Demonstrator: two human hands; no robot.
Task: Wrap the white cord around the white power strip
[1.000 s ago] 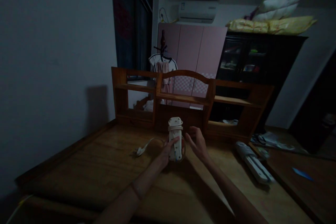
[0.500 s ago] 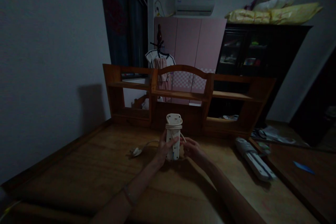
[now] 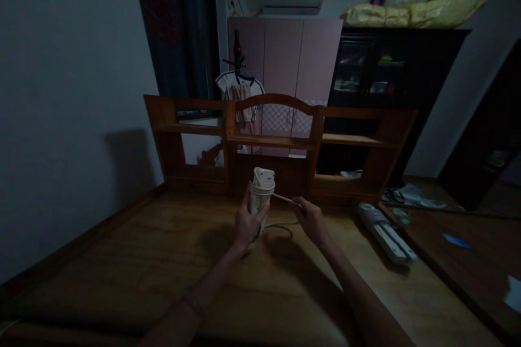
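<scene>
My left hand (image 3: pixel 245 223) is closed round a white power strip (image 3: pixel 260 191), held upright over a wooden bed platform (image 3: pixel 134 260). Several turns of white cord wrap the strip's upper part. My right hand (image 3: pixel 311 218) pinches that cord (image 3: pixel 285 199) and holds it taut to the right of the strip. A slack loop of cord (image 3: pixel 280 226) lies on the wood between my hands.
A second white power strip (image 3: pixel 385 232) lies on the wood at the right. A wooden headboard with shelves (image 3: pixel 280 141) stands behind my hands. Beyond it are a pink wardrobe (image 3: pixel 293 59), a dark cabinet (image 3: pixel 391 76) and a clothes rack (image 3: pixel 240 87). A grey wall (image 3: pixel 61 92) bounds the left.
The plug end that lay on the wood to the left is gone from there. My right hand has taken the cord and pulled it taut rightward. More turns wrap the strip.
</scene>
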